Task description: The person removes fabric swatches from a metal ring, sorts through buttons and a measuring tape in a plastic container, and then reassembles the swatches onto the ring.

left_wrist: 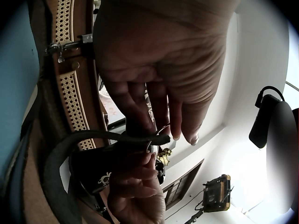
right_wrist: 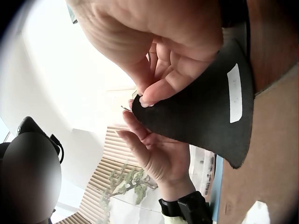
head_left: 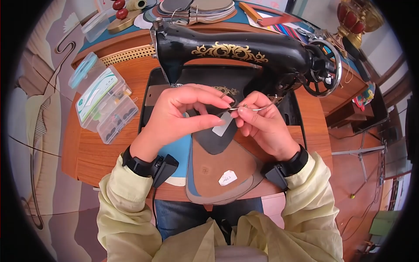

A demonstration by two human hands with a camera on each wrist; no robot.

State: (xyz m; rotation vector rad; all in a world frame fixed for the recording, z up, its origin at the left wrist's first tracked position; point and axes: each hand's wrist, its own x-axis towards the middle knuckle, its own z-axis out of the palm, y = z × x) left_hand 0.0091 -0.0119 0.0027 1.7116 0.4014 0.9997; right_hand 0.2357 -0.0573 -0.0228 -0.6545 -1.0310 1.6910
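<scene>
Above the table, my right hand (head_left: 264, 126) pinches the narrow corner of a black leather-like swatch (head_left: 212, 143) together with a thin metal ring (head_left: 263, 108). The swatch hangs down from the fingers and bears a white label (right_wrist: 235, 93). Beside that corner, my left hand (head_left: 176, 111) has its thumb and forefinger spread apart, the forefinger's tip right at the wire. A thin wire end (right_wrist: 125, 108) shows near the left fingertips in the right wrist view. Below lies a brown swatch (head_left: 220, 163) with a handwritten white tag (head_left: 227, 177), over grey and blue pieces.
A black sewing machine (head_left: 235, 46) with gold scrollwork stands behind the hands, its handwheel (head_left: 324, 69) at the right. On the left is an opened clear plastic case (head_left: 114, 118) of small parts. Further back, a ringed swatch stack (head_left: 209, 11) lies on the blue-topped surface.
</scene>
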